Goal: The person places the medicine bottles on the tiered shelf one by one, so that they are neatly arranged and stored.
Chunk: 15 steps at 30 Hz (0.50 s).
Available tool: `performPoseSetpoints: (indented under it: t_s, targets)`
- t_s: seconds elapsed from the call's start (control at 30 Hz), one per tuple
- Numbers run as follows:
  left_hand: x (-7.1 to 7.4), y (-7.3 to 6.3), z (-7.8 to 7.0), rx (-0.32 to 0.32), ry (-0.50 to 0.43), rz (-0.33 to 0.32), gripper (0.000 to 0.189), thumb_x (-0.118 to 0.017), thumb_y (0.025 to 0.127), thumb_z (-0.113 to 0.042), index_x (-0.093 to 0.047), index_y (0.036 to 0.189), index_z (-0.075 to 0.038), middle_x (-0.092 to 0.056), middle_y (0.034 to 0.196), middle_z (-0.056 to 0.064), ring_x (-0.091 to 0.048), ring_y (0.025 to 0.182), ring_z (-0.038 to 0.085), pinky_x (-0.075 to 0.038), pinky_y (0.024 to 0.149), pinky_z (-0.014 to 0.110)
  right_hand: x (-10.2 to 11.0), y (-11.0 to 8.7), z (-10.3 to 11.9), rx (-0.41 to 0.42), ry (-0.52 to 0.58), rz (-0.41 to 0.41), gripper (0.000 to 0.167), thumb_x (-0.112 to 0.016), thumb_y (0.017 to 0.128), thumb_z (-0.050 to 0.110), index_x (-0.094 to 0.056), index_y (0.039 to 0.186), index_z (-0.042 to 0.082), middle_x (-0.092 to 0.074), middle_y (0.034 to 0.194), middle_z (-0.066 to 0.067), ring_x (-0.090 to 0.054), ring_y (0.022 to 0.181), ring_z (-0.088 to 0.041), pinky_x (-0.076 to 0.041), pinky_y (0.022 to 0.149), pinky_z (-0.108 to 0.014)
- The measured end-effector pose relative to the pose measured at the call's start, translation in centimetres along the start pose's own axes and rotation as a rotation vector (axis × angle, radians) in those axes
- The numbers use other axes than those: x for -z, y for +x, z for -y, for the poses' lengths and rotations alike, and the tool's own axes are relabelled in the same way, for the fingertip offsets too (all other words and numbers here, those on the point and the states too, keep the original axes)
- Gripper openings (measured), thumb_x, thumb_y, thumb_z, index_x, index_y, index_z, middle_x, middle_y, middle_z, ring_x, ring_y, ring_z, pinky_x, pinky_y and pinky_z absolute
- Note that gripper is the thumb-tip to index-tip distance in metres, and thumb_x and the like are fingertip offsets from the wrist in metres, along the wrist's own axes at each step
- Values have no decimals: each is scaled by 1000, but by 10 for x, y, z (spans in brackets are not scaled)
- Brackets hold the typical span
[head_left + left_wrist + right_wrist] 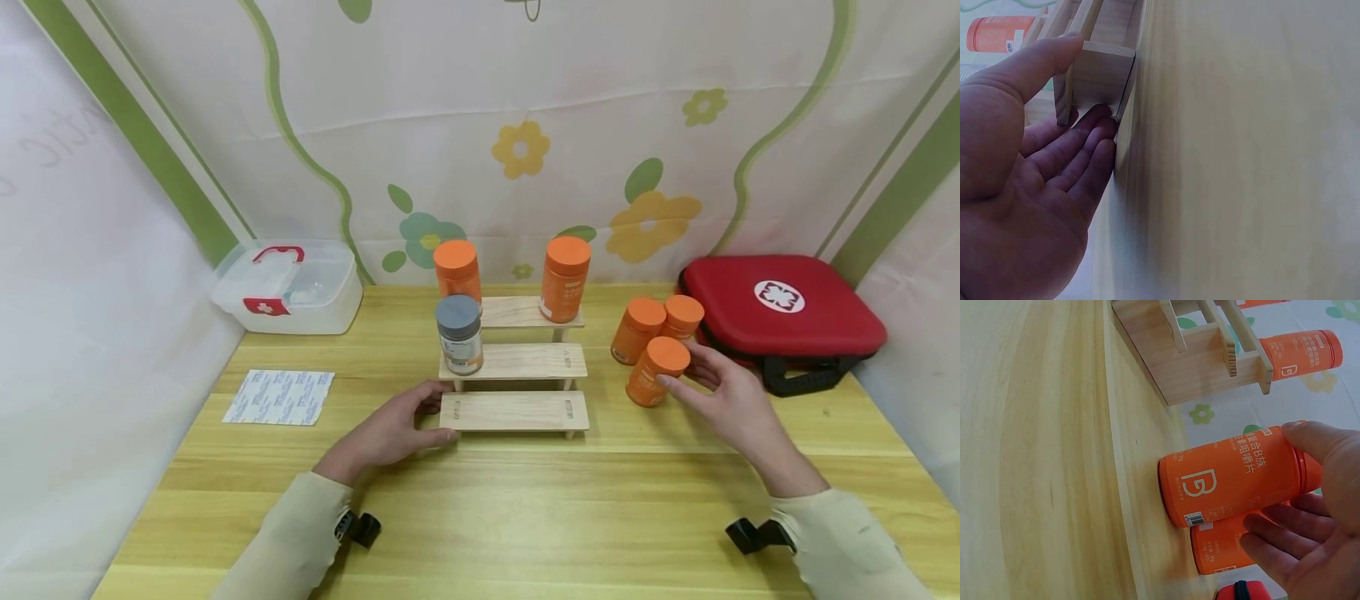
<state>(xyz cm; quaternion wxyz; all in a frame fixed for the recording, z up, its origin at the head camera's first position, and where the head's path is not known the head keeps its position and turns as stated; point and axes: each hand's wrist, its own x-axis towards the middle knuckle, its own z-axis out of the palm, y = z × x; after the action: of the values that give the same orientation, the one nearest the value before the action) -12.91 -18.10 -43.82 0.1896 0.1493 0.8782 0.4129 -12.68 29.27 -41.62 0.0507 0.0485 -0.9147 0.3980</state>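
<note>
A three-tier wooden rack [513, 412] stands mid-table. My left hand [393, 427] holds its left end, thumb at the front edge and fingers by the side panel. In the left wrist view the fingertips [1109, 114] lie low against that panel. My right hand [731, 400] has its thumb at the cap of the front orange bottle [649, 383] and its fingers behind, partly hidden. This bottle stands upright on the table before two more orange bottles [632, 337]. A grey-capped bottle [461, 346] is on the middle tier's left; two orange bottles [562, 287] occupy the top tier.
Behind my right hand lies a red first-aid case [787, 308] with a black handle. A clear plastic medicine box [322, 292] sits at the back left, with a white printed foil sheet [279, 397] in front of it. A patterned curtain [525, 100] borders the table's back.
</note>
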Motion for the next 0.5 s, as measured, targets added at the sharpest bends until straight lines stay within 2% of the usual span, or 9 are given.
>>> performPoseSetpoints:
  t_s: [0.13, 0.23, 0.3, 0.37, 0.5]
  targets:
    - [0, 0, 0, -2, 1, 2, 67, -83, 96, -40, -55, 152, -15, -66, 143, 4, -61, 134, 26, -48, 120, 53, -2, 0, -2, 10, -2, -11, 66, -82, 99, 24, -55, 148, -9, -64, 141, -36, -68, 125, -48, -42, 86, 6]
    - [0, 0, 0, 1, -1, 1, 67, -84, 96, -40, -55, 152, -15, -66, 142, 4, -61, 134, 26, -48, 120, 53, -2, 0, -3, 18, 20, -16, 62, -83, 98, 22, -57, 145, -8, -66, 138, -34, -73, 115, -13, -45, 86, 4]
    - [0, 0, 0, 1, -3, 0, 67, -84, 96, -39, -55, 152, -15, -66, 142, 4, -61, 134, 26, -48, 120, 53, -3, -1, -3, 21, 37, -19, 59, -83, 98, 21, -59, 144, -8, -67, 137, -33, -64, 108, 11, -47, 85, 3]
    - [0, 0, 0, 4, -6, -2, 67, -84, 96, -38, -55, 152, -15, -65, 143, 5, -61, 134, 26, -48, 120, 53, -3, -1, -3, 25, 56, -20, 58, -83, 97, 19, -60, 143, -7, -67, 136, -33, -51, 103, 26, -48, 85, 2]
    - [0, 0, 0, 13, -7, -4, 67, -84, 96, -38, -55, 152, -16, -65, 144, 5, -60, 136, 27, -48, 121, 54, -3, -1, -3, 32, 55, -31, 56, -84, 97, 18, -61, 141, -7, -68, 134, -33, -49, 101, 29, -49, 84, 2]
